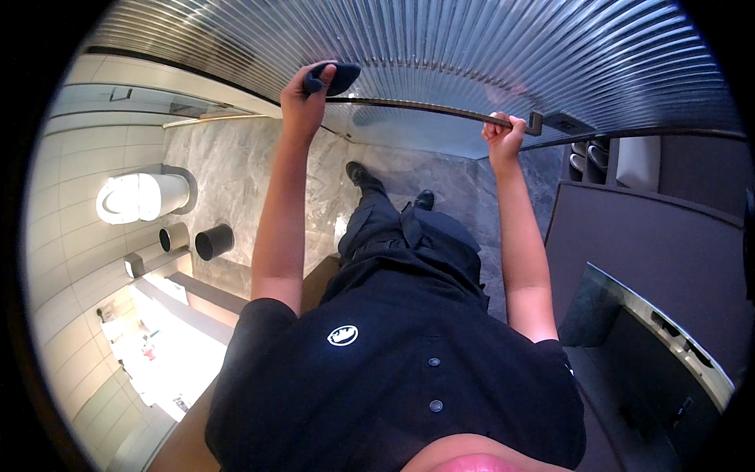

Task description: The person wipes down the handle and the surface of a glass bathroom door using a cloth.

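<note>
A ribbed glass door (424, 35) spans the top of the view, with a long dark metal handle bar (413, 106) across it. My left hand (307, 88) is raised to the glass, its fingers and thumb around a folded dark cloth (344, 78), just above the left end of the bar. My right hand (504, 133) grips the bar near its right end, beside the bent bracket. A dark lock plate (567, 123) sits on the door to the right of that hand.
Left are a white toilet (144, 197), a black bin (214, 242), a lighter bin (174, 237) and a brightly lit washbasin counter (183, 348). On the right, slippers (578, 160) rest in a shelf beside a dark cabinet (643, 230). Grey marble-look floor (236, 153) lies below.
</note>
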`<state>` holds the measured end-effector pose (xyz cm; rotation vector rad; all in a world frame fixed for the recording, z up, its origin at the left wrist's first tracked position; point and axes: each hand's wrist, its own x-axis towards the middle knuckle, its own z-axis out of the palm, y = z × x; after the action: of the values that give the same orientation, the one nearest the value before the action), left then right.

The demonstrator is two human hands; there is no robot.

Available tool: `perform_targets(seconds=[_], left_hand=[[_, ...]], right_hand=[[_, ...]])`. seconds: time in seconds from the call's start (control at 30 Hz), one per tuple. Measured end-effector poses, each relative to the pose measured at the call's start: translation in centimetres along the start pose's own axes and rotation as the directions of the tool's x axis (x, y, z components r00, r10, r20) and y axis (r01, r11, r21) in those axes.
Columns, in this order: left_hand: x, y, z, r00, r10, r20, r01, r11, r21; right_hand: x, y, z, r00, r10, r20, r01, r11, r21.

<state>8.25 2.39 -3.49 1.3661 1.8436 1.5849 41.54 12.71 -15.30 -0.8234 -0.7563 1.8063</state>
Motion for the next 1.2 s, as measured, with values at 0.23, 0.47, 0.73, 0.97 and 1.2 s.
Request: perform_targets(seconds=[0.23,0.47,0.73,0.97,1.2], left_hand=[[0.8,4.8,2.7,0.912,-0.231,-0.337,0.143,0.953,-0.267],[1.4,4.1,3.4,0.894,-0.235,-0.380,0.082,0.922,-0.377],[1.6,4.1,3.9,0.882,-0.253,-0.397,0.004,0.847,-0.532],[1.5,4.4,3.8,0.877,-0.285,-0.387,0.033,0.839,-0.543],[1.6,4.1,3.5,0.891,-0.285,-0.354,0.052,0.837,-0.544]], right_hand=[[-0.3,-0.3,0.2,1.000,0.003,0.024,-0.002,1.000,-0.006],[-0.4,-0.4,0.7,1.000,0.019,0.010,-0.019,1.000,-0.007],[-0.1,0.0,-0.1,0.999,0.012,0.039,-0.012,1.000,0.014],[-0.1,0.1,-0.3,0.999,0.023,0.027,-0.024,1.000,0.021],[-0.2,-0.1,0.1,1.000,-0.002,0.013,0.002,1.000,-0.006]])
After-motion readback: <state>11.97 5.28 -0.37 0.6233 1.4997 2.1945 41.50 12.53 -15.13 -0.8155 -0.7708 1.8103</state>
